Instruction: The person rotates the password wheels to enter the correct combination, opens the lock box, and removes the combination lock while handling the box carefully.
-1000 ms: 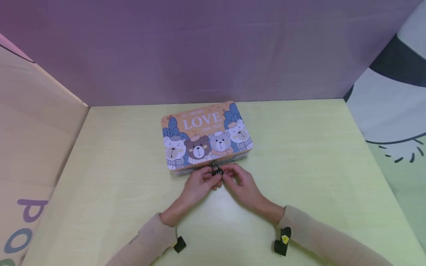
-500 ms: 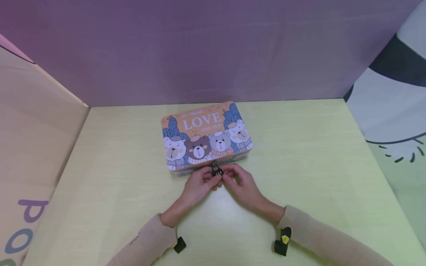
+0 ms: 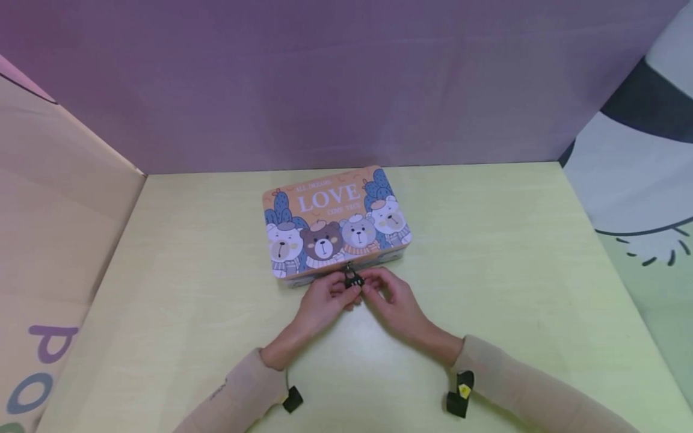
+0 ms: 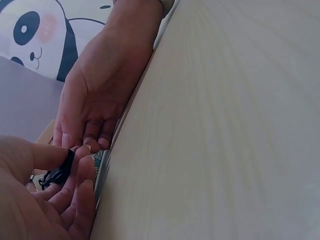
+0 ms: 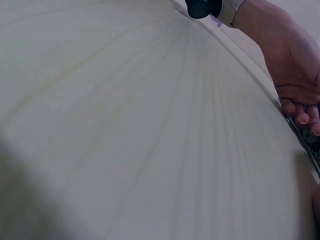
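My left hand (image 3: 322,300) pinches small black metal padlock (image 3: 355,282) at front clasp (image 3: 349,264) of orange, bear-printed rectangular tin (image 3: 337,225); my right hand (image 3: 399,305) grips padlock's right edge. Tin sits closed on pale wooden tabletop (image 3: 487,252). Padlock work looks unfinished; whether fastened, can't tell.

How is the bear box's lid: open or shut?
Shut: the lid lies flush on the box, no gap showing in front, where the left hand and right hand hold a black padlock.

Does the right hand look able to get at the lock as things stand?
Probably yes: the right hand is at the lock, nothing visible between them, though the left hand holds it.
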### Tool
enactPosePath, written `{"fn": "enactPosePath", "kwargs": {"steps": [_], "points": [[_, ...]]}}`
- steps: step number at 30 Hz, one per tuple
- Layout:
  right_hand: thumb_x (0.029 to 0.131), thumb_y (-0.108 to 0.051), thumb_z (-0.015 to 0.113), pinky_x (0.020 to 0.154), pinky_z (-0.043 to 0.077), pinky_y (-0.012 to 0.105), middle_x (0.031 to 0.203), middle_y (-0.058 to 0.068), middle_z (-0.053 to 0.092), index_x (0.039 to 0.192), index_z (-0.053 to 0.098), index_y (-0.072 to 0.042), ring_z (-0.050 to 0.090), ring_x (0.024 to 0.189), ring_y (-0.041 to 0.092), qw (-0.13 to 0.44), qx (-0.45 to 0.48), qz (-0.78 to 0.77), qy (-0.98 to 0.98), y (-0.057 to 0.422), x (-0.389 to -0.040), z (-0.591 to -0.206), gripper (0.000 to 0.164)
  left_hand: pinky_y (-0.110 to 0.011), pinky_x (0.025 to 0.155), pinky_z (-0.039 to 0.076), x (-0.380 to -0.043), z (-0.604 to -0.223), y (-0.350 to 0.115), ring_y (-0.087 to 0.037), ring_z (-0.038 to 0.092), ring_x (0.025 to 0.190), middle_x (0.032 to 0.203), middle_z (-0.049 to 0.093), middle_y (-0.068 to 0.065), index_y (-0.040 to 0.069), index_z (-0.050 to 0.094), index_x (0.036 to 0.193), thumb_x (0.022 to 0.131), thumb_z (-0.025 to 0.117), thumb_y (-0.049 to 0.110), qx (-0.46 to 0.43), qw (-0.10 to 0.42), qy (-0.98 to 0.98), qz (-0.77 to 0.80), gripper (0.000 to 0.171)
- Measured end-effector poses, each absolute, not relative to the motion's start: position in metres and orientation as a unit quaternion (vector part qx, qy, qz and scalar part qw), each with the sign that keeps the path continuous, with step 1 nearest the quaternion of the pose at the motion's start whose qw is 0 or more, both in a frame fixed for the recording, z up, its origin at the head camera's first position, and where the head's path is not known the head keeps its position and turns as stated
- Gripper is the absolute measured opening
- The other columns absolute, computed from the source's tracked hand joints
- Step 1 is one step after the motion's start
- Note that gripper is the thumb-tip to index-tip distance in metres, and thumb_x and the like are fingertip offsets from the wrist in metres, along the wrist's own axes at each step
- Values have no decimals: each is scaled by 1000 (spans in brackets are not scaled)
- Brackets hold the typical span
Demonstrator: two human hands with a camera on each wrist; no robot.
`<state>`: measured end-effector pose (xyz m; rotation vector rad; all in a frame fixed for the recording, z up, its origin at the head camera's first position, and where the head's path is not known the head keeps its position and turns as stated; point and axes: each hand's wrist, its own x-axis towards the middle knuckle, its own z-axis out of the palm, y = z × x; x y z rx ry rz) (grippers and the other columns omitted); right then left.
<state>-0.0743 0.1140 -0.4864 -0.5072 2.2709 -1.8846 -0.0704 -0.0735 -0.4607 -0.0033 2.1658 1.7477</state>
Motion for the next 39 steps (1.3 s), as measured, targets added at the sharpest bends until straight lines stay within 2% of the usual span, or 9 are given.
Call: {"fn": "enactPosePath", "kwargs": {"steps": [39], "points": [[99, -3, 63, 93, 54, 27, 109, 6, 68, 124, 64, -5, 63, 100, 20, 75, -171, -628, 756, 114, -74, -486, 25, -33, 77, 63, -70, -459, -73, -21, 73, 82, 93, 76, -11, -2, 68, 113, 99, 67, 11, -11, 186, 760, 622, 19]]}}
